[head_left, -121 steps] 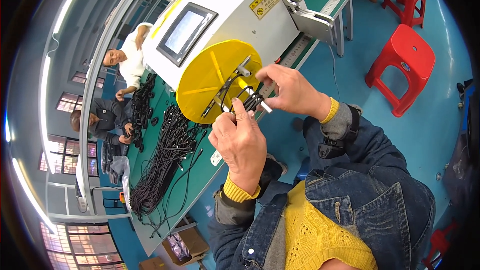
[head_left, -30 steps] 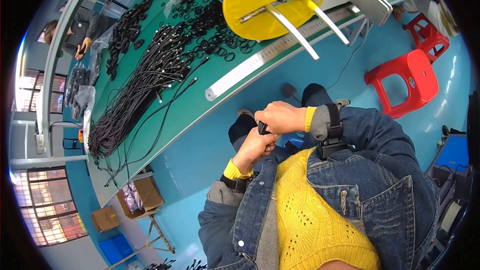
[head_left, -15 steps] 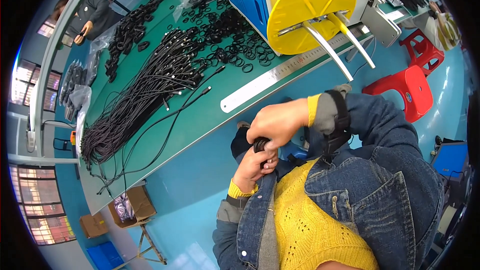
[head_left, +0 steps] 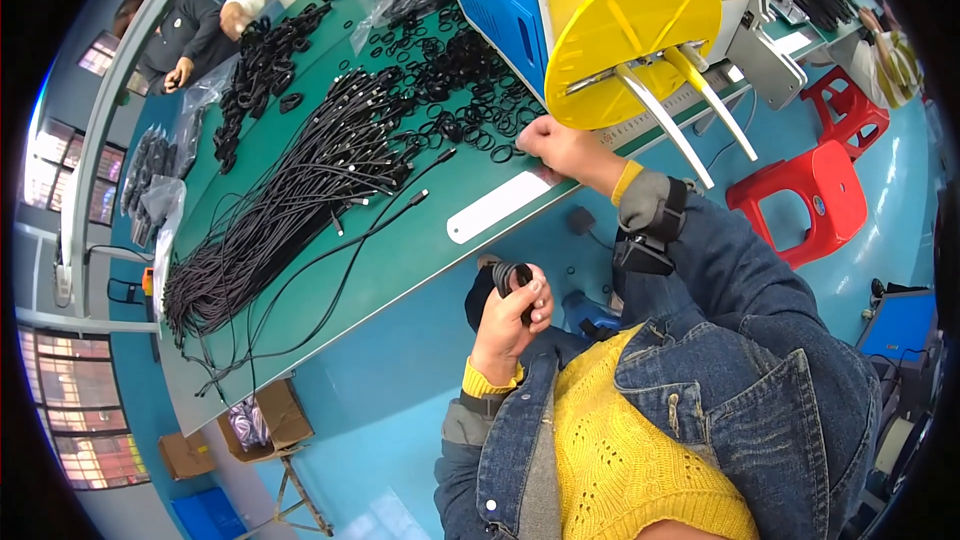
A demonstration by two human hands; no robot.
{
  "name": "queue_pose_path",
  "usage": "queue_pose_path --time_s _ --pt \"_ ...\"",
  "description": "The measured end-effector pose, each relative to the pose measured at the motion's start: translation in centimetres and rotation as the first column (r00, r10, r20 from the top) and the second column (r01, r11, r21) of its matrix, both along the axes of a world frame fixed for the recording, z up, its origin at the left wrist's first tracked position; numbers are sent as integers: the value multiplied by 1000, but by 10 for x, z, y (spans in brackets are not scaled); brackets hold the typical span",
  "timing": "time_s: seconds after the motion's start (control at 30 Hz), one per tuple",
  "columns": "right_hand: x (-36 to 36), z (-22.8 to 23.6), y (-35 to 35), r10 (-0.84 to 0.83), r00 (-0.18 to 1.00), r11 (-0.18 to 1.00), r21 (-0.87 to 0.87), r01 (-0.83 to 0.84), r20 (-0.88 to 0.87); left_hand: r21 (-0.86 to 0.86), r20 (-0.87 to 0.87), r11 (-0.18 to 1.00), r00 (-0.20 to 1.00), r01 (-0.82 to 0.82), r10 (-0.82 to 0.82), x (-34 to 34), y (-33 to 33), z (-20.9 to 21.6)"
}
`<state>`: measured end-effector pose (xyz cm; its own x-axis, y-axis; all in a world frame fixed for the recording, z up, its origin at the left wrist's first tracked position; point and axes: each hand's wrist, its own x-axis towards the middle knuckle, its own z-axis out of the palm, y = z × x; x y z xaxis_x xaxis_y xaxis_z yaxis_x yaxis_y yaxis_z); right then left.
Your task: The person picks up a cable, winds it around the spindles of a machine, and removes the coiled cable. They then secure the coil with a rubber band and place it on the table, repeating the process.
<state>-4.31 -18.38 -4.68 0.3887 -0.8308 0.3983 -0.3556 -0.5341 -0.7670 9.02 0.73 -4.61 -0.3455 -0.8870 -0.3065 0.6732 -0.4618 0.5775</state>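
Note:
My left hand (head_left: 508, 325) is closed around a small coiled black cable (head_left: 513, 282), held in front of my body just off the table's edge. Over on the table, my right hand (head_left: 568, 152) has its fingers drawn together, its wrist above the steel ruler (head_left: 500, 206). Its fingertips are down beside the loose black rings (head_left: 470, 125); whether a ring is between them cannot be made out. Left of the rings lies a large bundle of black cables (head_left: 290, 200) with plugs at the upper end.
A blue and white machine with a yellow disc (head_left: 610, 70) and two metal prongs stands at the table's far right. Black coils (head_left: 255, 70) lie at the back left, near two other people. Red stools (head_left: 815, 200) are at right; an open carton (head_left: 280, 415) sits below left.
My right hand has left the coiled cable and moved up to the rings on the table. My left hand still holds the coil. A person in white now reaches to the black coils.

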Motion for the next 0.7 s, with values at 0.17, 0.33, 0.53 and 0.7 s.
queue_pose_path --time_s 0.17,0.33,0.53,0.7 --pt "3 23 10 -157 877 545 781 -307 454 -54 50 989 988 -140 143 4 -4 7" --pt "-6 38 29 -40 833 526 720 -452 552 -152 100 938 939 -313 329 4 -19 14" --pt "-19 48 94 109 791 323 731 -601 602 -210 72 925 939 -315 336 -8 -16 18" --pt "-33 39 118 197 799 391 702 -596 568 -247 292 945 913 -216 285 -19 2 16"
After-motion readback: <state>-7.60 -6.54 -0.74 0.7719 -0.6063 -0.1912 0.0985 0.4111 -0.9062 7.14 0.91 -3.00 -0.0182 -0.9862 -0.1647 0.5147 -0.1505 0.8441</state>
